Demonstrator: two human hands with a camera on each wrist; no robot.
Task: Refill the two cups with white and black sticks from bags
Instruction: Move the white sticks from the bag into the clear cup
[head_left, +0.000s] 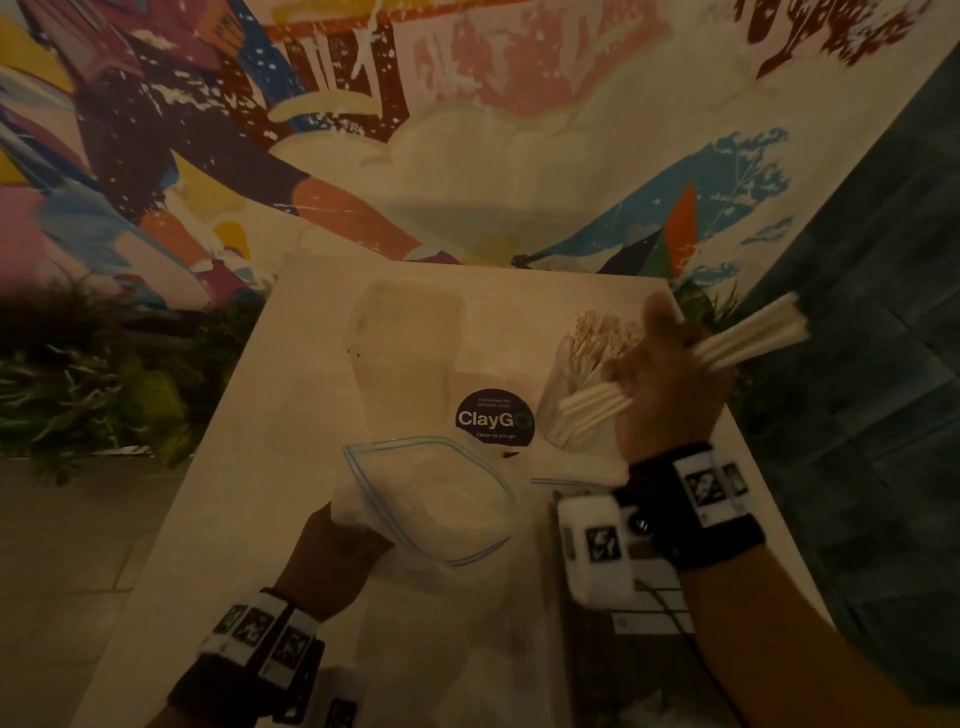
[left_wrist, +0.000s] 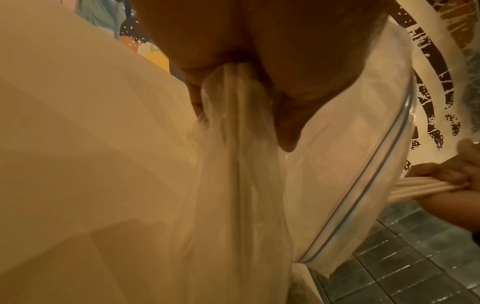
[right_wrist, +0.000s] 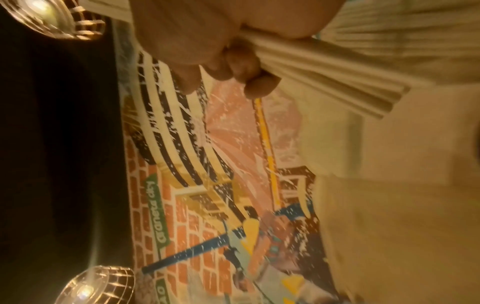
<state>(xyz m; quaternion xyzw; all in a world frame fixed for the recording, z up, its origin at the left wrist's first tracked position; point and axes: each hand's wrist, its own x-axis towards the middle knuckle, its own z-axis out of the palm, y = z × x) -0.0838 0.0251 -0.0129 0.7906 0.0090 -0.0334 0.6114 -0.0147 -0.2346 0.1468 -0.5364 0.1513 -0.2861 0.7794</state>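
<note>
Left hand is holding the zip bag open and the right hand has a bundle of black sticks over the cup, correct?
Not quite: the sticks in the right hand are white, as the head view shows. The left hand does hold the zip bag.

White sticks (head_left: 748, 338) bundled midair, clear bag (head_left: 436, 499) open, cup (head_left: 582, 379) full

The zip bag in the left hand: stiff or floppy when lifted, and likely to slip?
Probably floppy: the bag bunches into folds where the left hand grips it. Likely light, since it looks almost empty. It may slip, as the clear film looks smooth, though the left wrist view shows it well gathered in the fist.
</note>
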